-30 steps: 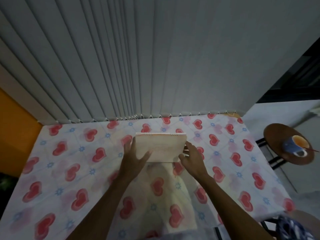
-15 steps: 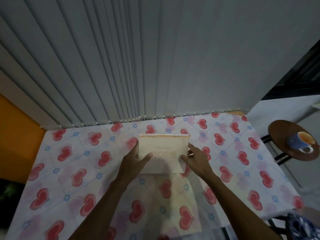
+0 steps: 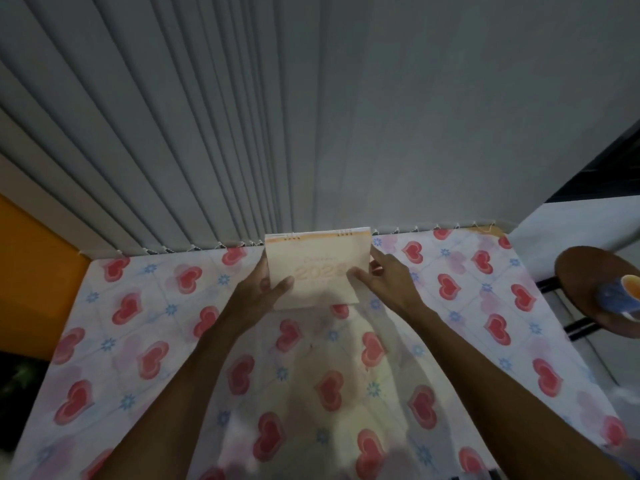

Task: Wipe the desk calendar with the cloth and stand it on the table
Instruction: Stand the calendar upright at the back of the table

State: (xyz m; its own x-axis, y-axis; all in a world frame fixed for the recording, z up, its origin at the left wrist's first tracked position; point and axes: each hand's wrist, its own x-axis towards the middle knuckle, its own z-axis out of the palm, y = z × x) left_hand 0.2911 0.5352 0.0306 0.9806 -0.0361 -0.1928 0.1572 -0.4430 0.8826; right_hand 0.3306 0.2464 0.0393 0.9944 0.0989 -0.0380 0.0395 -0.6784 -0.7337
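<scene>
A pale cream desk calendar (image 3: 317, 258) with wire rings along its top edge is held upright near the far edge of the table (image 3: 138, 306), its front with faint orange year digits facing me. My left hand (image 3: 258, 292) grips its left side, thumb across the front. My right hand (image 3: 388, 280) holds its right side, fingers pinching the lower right of the front. The calendar's bottom edge is at or just above the tablecloth; I cannot tell whether it touches. No separate cloth is visible.
The table wears a white cloth with red hearts and blue flowers. Grey vertical blinds (image 3: 242, 133) hang right behind the far edge. At the right, a round brown stool (image 3: 585, 289) carries a blue cup (image 3: 620, 299). An orange wall (image 3: 31, 271) lies left.
Both hands have carried the calendar away from me toward the blinds and tilted it up, so its front now faces me.
</scene>
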